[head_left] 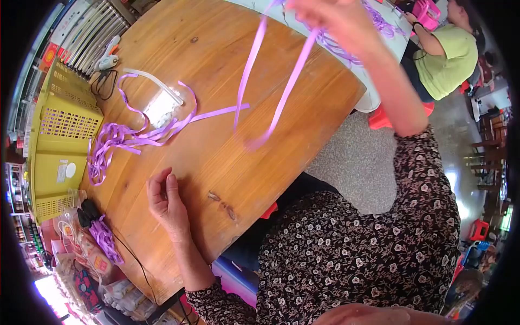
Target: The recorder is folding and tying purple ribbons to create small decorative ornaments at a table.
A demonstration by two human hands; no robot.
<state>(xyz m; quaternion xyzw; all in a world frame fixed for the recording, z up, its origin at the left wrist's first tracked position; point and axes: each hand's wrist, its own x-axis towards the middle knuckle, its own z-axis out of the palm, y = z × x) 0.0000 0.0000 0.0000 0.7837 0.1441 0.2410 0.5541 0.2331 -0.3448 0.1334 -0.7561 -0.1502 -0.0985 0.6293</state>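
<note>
My right hand (pixel 338 24), smeared by motion, is raised over the far right edge of the wooden table. From its fingers hangs a purple ribbon (pixel 290 89) in two strands, their lower ends above the tabletop. My left hand (pixel 167 206) hovers over the near left part of the table, its fingers loosely curled with the thumb apart, and I see nothing in it. A tangled heap of purple ribbons (pixel 111 143) lies beyond that hand, with long strands trailing to the right. Next to those strands are a clear glue stick (pixel 162 86) and small whitish bits under bright glare.
Yellow baskets (pixel 65 154) line the left edge of the wooden table (pixel 216 65). A white glue gun (pixel 106 60) with a dark cord stands behind. Another purple ribbon bundle (pixel 105 241) lies near left. At far right, a co-worker (pixel 447 57) sits by a white table (pixel 371 92) holding more ribbon.
</note>
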